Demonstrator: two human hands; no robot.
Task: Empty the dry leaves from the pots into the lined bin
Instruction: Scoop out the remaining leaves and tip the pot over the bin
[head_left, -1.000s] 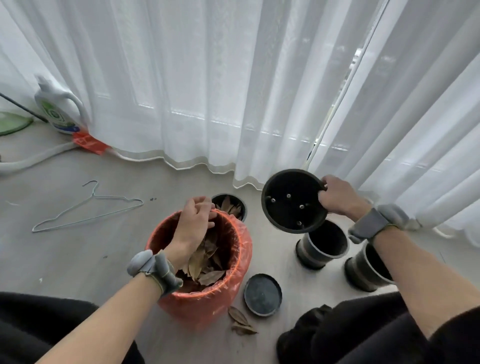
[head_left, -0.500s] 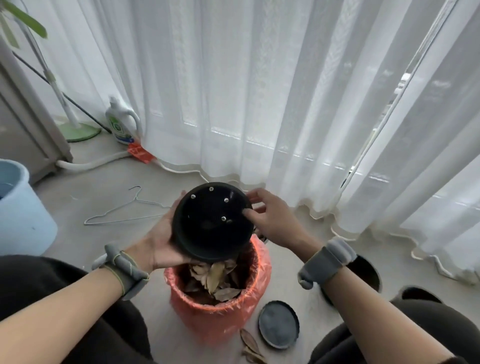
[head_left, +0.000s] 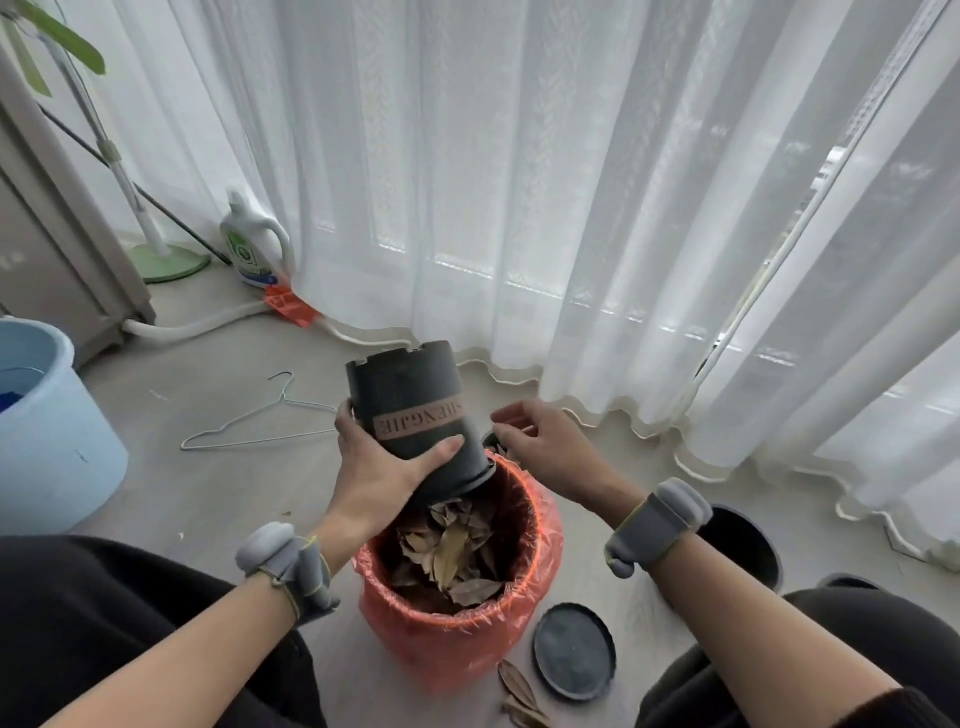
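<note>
Pot (head_left: 405, 384) black, upturned, label (head_left: 418, 422) inverted, over bin (head_left: 441, 644).

Black pot (head_left: 415, 415): tan band w/ "SHENGJIE", upside down. Detergent bottle (head_left: 254, 247) label unreadable.

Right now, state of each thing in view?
lined bin, upright, dry leaves inside
black pot, upside down, tilted over the bin
left hand, grips the pot's wall
right hand, open, off the pot
saucer, flat on floor
stray leaves, on floor beside bin
</note>
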